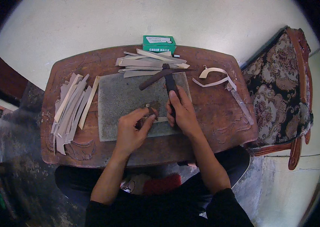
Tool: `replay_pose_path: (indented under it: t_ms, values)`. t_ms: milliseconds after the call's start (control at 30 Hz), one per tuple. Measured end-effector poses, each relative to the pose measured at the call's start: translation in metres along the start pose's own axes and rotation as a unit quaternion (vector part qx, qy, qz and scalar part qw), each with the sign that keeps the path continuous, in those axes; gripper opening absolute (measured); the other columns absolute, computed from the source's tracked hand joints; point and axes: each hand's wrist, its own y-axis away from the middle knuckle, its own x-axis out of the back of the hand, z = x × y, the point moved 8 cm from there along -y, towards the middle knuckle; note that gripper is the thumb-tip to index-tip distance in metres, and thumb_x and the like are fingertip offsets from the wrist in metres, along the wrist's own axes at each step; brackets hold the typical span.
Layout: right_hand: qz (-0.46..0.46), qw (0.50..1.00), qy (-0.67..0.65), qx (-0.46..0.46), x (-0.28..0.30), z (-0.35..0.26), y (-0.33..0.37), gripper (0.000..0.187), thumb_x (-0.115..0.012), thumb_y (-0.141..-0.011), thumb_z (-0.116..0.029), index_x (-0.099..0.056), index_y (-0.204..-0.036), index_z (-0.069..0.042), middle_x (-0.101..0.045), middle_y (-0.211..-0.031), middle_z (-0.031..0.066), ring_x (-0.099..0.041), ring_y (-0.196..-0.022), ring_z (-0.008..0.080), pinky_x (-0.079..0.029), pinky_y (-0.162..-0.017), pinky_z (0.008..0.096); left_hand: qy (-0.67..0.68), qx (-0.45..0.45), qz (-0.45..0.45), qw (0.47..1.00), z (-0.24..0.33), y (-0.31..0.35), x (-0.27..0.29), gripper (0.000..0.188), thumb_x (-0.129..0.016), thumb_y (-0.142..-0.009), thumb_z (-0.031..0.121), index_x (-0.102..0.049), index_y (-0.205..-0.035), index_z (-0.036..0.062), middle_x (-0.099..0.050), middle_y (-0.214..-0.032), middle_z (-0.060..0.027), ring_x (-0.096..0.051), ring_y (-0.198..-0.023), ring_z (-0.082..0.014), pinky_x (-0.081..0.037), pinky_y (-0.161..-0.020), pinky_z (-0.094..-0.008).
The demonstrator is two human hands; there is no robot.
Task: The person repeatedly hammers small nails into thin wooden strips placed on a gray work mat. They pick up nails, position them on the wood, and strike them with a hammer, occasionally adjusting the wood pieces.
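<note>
My right hand [182, 113] is wrapped round the dark handle of a hammer [156, 78], whose long, narrow head is raised over the slab. Over the middle of the grey stone slab [118, 98], my left hand [132, 126] is closed, thumb and fingers pinching a small dark brown piece [153, 110]. A pale round spot shows at this piece's upper edge; what it is, I cannot tell. Between my hands a pale strip [162, 119] lies on the slab, partly hidden by my left fingers.
Thin strips lie in a pile [71, 109] at the left and another [145, 62] at the back. Behind stands a green box [159, 44]. On the wooden table's [220, 109] right are a curled strip [215, 72] and a knife-like tool [239, 104]. A patterned chair [281, 83] stands beyond.
</note>
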Motion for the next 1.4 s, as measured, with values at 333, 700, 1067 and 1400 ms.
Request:
replay_pose_path:
  t_ms: [333,700,1067,1400]
  values:
    - [0.011,1.0,-0.001,-0.003,0.002,-0.003,0.002,0.043,-0.051,-0.107,-0.04,-0.045,-0.136,-0.009,-0.048,-0.073,-0.0005,-0.045,-0.049,0.008,-0.038,-0.042,0.0256,0.004,0.001,0.01,1.0,-0.001,0.001,-0.003,0.015,-0.072,-0.089,0.007,-0.072,-0.102,0.0001,-0.065,-0.078,-0.0117,-0.058,-0.057,-0.0162,-0.043,-0.053,-0.0309]
    - [0.007,1.0,0.0,-0.001,0.0,-0.003,0.001,0.037,-0.05,-0.107,-0.038,-0.047,-0.131,-0.01,-0.048,-0.072,-0.0007,-0.044,-0.049,0.0074,-0.038,-0.042,0.0255,-0.013,-0.001,0.003,1.0,0.005,-0.001,-0.001,0.016,-0.073,-0.089,0.007,-0.072,-0.103,-0.0002,-0.065,-0.079,-0.0126,-0.058,-0.057,-0.0186,-0.043,-0.053,-0.0317]
    - [0.037,0.999,-0.003,-0.02,0.004,-0.006,0.007,0.039,-0.051,-0.107,-0.037,-0.047,-0.137,-0.011,-0.048,-0.073,-0.0014,-0.043,-0.048,0.0078,-0.037,-0.04,0.0261,-0.099,-0.066,-0.006,0.993,0.012,0.001,-0.005,0.021,-0.074,-0.088,0.009,-0.071,-0.108,0.0019,-0.071,-0.092,-0.0122,-0.066,-0.06,-0.0245,-0.051,-0.056,-0.0331]
    - [0.026,0.928,0.337,0.158,0.012,-0.105,0.061,0.037,-0.059,-0.103,-0.023,-0.054,-0.135,-0.006,-0.067,-0.089,0.015,-0.066,-0.073,0.0266,-0.049,-0.067,0.0366,-0.092,-0.081,0.011,0.992,0.019,0.001,-0.004,0.022,-0.073,-0.09,0.012,-0.071,-0.109,0.0027,-0.072,-0.092,-0.0118,-0.068,-0.064,-0.0275,-0.053,-0.059,-0.0362]
